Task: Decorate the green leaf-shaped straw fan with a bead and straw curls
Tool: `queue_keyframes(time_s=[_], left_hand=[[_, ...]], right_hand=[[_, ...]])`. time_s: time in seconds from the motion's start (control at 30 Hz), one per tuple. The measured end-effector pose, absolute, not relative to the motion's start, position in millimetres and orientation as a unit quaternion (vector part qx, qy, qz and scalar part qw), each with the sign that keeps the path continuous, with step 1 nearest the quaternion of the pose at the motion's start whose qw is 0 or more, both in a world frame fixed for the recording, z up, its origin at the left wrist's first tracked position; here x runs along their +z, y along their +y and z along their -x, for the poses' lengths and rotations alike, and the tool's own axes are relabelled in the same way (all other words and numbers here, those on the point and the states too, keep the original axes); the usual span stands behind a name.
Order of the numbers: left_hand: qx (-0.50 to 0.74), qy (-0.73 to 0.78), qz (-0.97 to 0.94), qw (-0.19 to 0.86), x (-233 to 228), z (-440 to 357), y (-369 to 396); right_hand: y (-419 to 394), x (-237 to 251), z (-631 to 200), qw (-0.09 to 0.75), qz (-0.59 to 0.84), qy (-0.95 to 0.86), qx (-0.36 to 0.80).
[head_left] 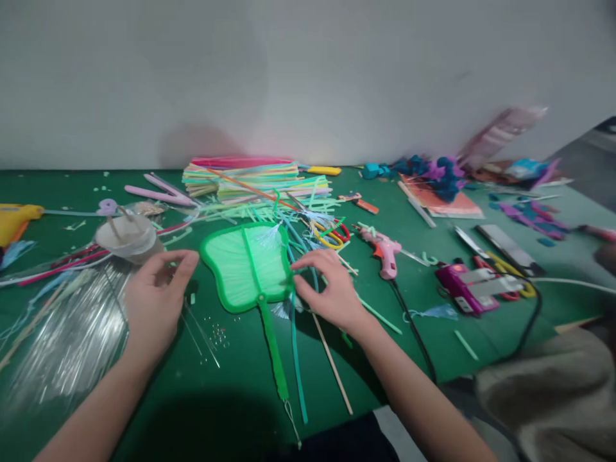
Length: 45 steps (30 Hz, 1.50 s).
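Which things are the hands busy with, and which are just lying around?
In use:
- green fan, right hand at its edge
- left hand close beside it
- loose straws by the fan

Lying about:
- pink glue gun
- stacked straws
- yellow glue gun
- scissors

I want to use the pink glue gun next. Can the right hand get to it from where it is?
Probably yes. The pink glue gun lies just right of the right hand, with only thin straws on the table between them.
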State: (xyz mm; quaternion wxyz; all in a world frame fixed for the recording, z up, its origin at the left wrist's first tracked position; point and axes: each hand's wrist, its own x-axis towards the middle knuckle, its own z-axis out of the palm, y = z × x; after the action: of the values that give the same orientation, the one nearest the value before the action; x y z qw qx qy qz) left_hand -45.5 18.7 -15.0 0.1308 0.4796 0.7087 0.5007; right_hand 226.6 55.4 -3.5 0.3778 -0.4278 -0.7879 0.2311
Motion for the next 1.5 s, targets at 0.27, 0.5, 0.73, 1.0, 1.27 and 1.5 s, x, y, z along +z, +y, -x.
queue_keyframes(time_s=[0.27, 0.5, 0.73, 1.0, 1.27, 1.5], left_hand=[[0.407, 0.702, -0.582, 0.045, -23, 53, 29], [0.287, 0.72, -0.632, -0.023, -34, 68, 33], [0.263, 0.716, -0.646, -0.031, -33, 71, 32], [0.268, 0.638, -0.721, 0.037, -11, 26, 0], [0.318, 0.698, -0.638, -0.067, -17, 55, 4], [0.326, 0.694, -0.639, -0.062, -28, 69, 9]], right_hand=[[-13, 12, -230, 0.125, 0.469, -0.824, 0.294], [-39, 2, -192, -0.012, 0.553, -0.799, 0.235], [-28, -5, -180, -0.018, 0.544, -0.82, 0.178], [-26, -12, -192, 0.058, 0.537, -0.809, 0.233], [-15, -6, -208, 0.193, 0.512, -0.751, 0.37], [25, -4, -195, 0.269, 0.454, -0.798, 0.291]])
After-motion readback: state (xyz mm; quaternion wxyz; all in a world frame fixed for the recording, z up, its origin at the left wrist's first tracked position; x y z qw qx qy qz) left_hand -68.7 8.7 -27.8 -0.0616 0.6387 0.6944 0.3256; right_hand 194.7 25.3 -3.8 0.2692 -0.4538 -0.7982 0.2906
